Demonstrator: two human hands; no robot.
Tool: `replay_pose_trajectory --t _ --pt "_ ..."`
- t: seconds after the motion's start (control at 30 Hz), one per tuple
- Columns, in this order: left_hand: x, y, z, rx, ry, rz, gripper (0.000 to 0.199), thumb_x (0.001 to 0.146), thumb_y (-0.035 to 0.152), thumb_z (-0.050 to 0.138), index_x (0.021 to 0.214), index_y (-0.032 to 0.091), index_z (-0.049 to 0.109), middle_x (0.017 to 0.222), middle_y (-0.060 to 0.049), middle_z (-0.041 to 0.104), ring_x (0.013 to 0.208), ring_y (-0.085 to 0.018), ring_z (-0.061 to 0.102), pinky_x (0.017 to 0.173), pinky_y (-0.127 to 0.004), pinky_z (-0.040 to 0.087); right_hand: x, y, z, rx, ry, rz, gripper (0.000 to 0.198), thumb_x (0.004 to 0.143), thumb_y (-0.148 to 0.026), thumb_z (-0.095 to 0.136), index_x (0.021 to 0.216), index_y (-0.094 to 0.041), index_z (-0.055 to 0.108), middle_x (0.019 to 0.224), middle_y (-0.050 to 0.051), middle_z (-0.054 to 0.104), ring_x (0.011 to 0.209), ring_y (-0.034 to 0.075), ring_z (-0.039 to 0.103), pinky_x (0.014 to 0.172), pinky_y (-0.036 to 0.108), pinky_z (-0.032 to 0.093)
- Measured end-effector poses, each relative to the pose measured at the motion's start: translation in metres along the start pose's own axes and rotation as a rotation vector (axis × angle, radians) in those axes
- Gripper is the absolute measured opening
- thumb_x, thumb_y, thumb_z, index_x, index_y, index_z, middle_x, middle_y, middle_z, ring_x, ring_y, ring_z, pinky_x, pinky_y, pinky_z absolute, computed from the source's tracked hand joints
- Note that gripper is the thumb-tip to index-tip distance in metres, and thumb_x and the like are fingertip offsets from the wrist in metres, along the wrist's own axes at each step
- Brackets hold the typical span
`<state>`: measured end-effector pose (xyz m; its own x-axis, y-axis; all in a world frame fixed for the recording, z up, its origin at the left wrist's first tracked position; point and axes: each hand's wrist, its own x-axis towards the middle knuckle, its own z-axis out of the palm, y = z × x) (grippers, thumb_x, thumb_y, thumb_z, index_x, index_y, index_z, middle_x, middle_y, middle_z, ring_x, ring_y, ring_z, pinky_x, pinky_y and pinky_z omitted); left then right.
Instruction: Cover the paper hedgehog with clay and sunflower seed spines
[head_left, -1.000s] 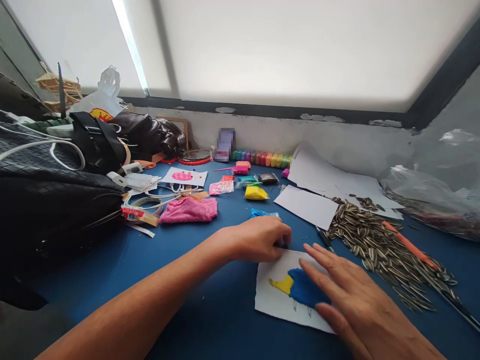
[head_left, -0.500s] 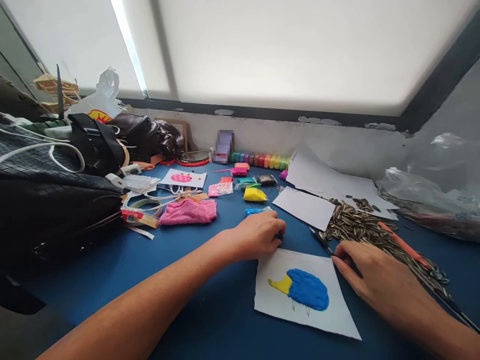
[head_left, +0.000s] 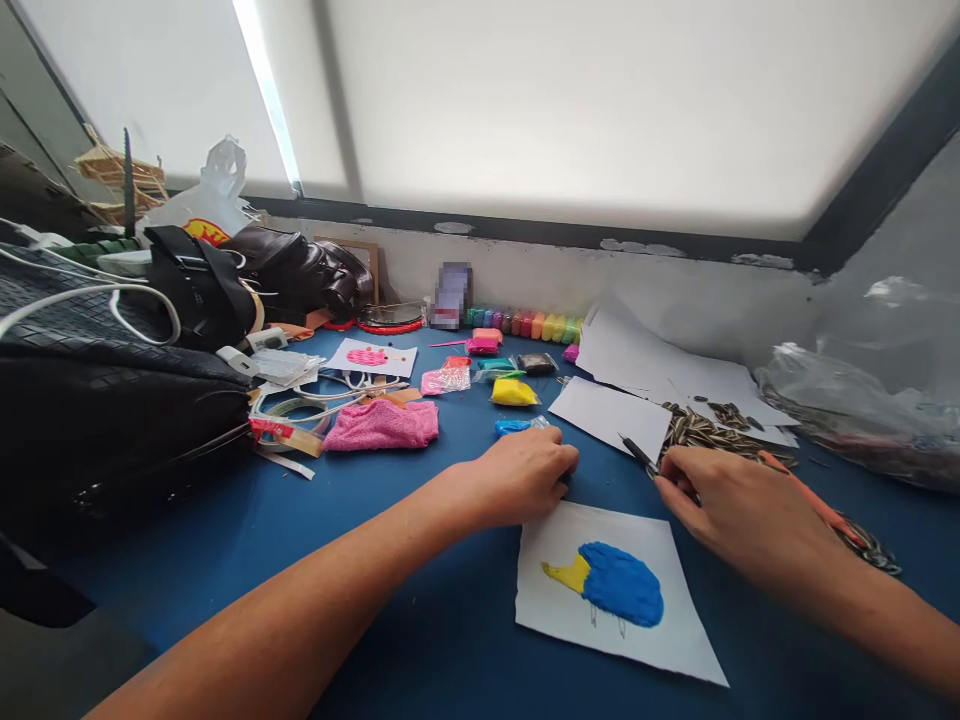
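Note:
A white sheet (head_left: 540,610) lies near the front with a blue clay body (head_left: 622,585) and a yellow clay head (head_left: 568,574) on it. Thin legs are drawn below the body. My left hand (head_left: 529,472) rests at the sheet's upper left corner, fingers curled down. What its fingertips hold, if anything, is hidden. Just behind it lies a packet of blue clay (head_left: 514,427). My right hand (head_left: 739,505) is closed around a dark pen (head_left: 637,452), whose tip points away to the left. A pile of sunflower seeds (head_left: 694,428) lies behind this hand and is partly covered by it.
Beyond the hands are blank paper (head_left: 604,415), yellow clay (head_left: 514,391) and a row of coloured clay (head_left: 532,324). On the left are a pink cloth (head_left: 382,425), cables and a black bag (head_left: 112,430). An orange-handled tool (head_left: 810,490) lies on the right.
My right hand has lifted the pen slightly and moved it away from me, off the sheet's edge. My left hand keeps nearly the same place. The view has shifted slightly.

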<state>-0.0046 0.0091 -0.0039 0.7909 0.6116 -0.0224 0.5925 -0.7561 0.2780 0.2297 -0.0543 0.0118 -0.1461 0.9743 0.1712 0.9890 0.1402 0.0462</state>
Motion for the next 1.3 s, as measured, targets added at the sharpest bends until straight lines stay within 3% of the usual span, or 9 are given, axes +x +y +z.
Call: replay_pose_trajectory --t 0.23,0.37,0.5,0.6,0.7,0.9,1.23,1.3 --pt "0.001 0.001 -0.003 0.013 -0.026 0.006 0.017 0.092 0.024 0.050 0.103 0.017 0.060 0.111 -0.009 0.057 0.098 -0.020 0.058 0.082 -0.029 0.048 -0.011 0.004 -0.005 -0.057 -0.106 -0.014 0.026 0.083 -0.032 0.051 0.058 -0.025 0.054 0.055 0.002 0.063 0.051 0.021 0.061 0.054 0.035 0.040" --pt "0.000 0.002 -0.002 0.026 -0.023 0.009 0.017 0.092 0.024 0.049 0.104 0.017 0.059 0.112 -0.009 0.056 0.098 -0.020 0.058 0.082 -0.030 0.048 0.002 -0.003 -0.006 -0.139 -0.055 0.052 0.025 0.084 -0.032 0.050 0.060 -0.023 0.053 0.062 0.005 0.066 0.054 0.022 0.061 0.050 0.032 0.035" --pt "0.000 0.002 0.000 0.042 -0.004 0.021 0.017 0.092 0.024 0.049 0.103 0.017 0.060 0.110 -0.009 0.057 0.098 -0.021 0.058 0.082 -0.031 0.048 0.027 -0.008 -0.004 -0.151 0.029 0.052 0.025 0.090 -0.035 0.043 0.078 -0.021 0.059 0.076 0.008 0.069 0.067 0.023 0.063 0.055 0.031 0.036" --pt "0.000 0.002 0.001 0.041 0.002 0.017 0.017 0.092 0.023 0.049 0.103 0.017 0.060 0.111 -0.009 0.057 0.098 -0.021 0.058 0.082 -0.031 0.049 0.034 -0.006 -0.001 -0.157 0.021 0.063 0.024 0.088 -0.034 0.044 0.073 -0.021 0.058 0.072 0.009 0.068 0.066 0.024 0.062 0.053 0.031 0.034" --pt "0.000 0.002 0.000 0.039 -0.013 0.016 0.017 0.092 0.024 0.049 0.103 0.017 0.060 0.112 -0.009 0.056 0.099 -0.021 0.058 0.081 -0.031 0.048 0.024 -0.003 0.000 -0.134 -0.035 0.065 0.025 0.086 -0.033 0.046 0.065 -0.022 0.056 0.068 0.008 0.068 0.062 0.024 0.063 0.052 0.031 0.034" --pt "0.001 0.003 -0.002 0.042 -0.024 0.014 0.017 0.093 0.023 0.048 0.104 0.016 0.059 0.112 -0.010 0.056 0.098 -0.021 0.058 0.082 -0.031 0.048 -0.012 -0.008 0.003 -0.053 -0.115 0.055 0.023 0.086 -0.035 0.046 0.072 -0.024 0.061 0.066 0.003 0.069 0.060 0.021 0.065 0.052 0.030 0.041" --pt "0.000 0.002 0.000 0.035 -0.007 0.025 0.018 0.092 0.022 0.049 0.105 0.017 0.061 0.110 -0.009 0.058 0.096 -0.021 0.059 0.078 -0.030 0.048 -0.031 0.015 0.007 -0.022 -0.151 0.115 0.034 0.089 -0.046 0.044 0.070 -0.025 0.061 0.065 0.005 0.070 0.058 0.025 0.066 0.047 0.031 0.040" --pt "0.000 0.003 0.000 -0.003 0.011 0.027 0.018 0.092 0.021 0.050 0.104 0.018 0.062 0.108 -0.009 0.060 0.095 -0.020 0.060 0.077 -0.030 0.047 -0.031 0.021 0.005 -0.005 -0.100 0.096 0.034 0.090 -0.045 0.045 0.068 -0.025 0.061 0.061 0.003 0.068 0.054 0.023 0.064 0.046 0.030 0.039"
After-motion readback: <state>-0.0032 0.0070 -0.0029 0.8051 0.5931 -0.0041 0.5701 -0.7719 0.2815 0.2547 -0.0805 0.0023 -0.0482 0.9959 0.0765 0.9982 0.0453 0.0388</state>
